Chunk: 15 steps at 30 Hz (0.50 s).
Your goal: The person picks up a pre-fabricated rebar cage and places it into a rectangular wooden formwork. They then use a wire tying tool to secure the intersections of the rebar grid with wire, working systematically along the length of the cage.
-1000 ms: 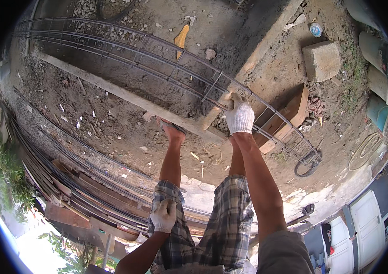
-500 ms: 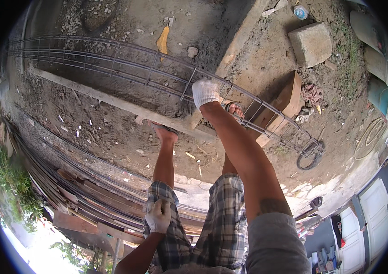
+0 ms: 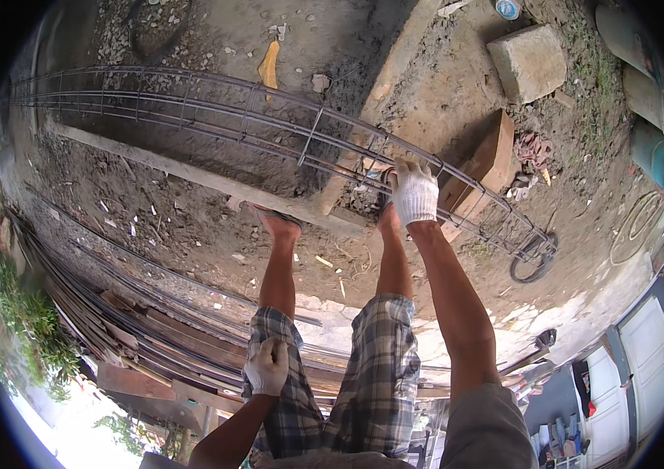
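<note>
Steel rod cage (image 3: 215, 117) lies on the dirt ground (image 3: 441, 102); the gloved right hand (image 3: 415, 193) grips its top rod, the left hand (image 3: 267, 366) rests fisted on the thigh.

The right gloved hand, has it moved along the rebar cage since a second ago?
Cannot tell: the right hand rests on the rebar cage near the wooden block, as earlier; the head camera itself shifted.

Sunlit dirt yard (image 3: 191, 211) with scattered rubble, a concrete block (image 3: 530, 61), stacked rods (image 3: 105, 313), greenery (image 3: 19, 320) and white doors (image 3: 648, 352).
</note>
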Each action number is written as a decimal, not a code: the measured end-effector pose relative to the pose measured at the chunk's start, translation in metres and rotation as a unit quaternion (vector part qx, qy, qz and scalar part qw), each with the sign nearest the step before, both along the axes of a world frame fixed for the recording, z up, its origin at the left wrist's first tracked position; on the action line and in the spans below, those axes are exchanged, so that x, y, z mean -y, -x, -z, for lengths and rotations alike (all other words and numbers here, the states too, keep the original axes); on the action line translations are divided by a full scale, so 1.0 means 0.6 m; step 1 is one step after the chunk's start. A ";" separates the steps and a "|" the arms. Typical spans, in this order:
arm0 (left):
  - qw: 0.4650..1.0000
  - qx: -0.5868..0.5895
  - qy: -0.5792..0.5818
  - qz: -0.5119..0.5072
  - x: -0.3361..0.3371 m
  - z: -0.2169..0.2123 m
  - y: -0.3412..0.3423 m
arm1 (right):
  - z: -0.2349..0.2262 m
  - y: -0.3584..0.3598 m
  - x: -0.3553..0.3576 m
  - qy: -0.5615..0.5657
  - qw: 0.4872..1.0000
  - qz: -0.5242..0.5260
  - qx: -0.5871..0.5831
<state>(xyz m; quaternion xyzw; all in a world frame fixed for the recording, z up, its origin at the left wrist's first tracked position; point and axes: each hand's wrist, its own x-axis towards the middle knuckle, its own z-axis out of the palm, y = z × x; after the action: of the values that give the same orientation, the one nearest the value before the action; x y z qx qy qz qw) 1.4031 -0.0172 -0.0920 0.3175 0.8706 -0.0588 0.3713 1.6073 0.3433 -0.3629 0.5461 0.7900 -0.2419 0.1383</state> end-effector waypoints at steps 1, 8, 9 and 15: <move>1.000 0.007 0.010 0.004 -0.002 0.001 0.000 | 0.018 0.014 -0.007 -0.018 0.999 -0.036 -0.002; 0.999 -0.021 -0.011 0.045 -0.005 0.008 -0.023 | 0.113 0.067 -0.008 0.099 0.985 -0.137 0.045; 0.999 -0.018 -0.010 0.043 -0.011 0.009 -0.027 | 0.108 0.065 -0.007 0.116 0.985 -0.119 0.045; 0.998 -0.015 -0.014 0.056 -0.025 0.001 -0.030 | 0.081 -0.011 -0.002 0.165 0.973 -0.005 0.162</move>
<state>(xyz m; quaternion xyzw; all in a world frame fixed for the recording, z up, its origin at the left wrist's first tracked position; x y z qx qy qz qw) 1.4213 -0.0022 -0.0926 0.3699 0.8574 -0.0723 0.3504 1.6139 0.3443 -0.4114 0.5438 0.7091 -0.2763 0.3538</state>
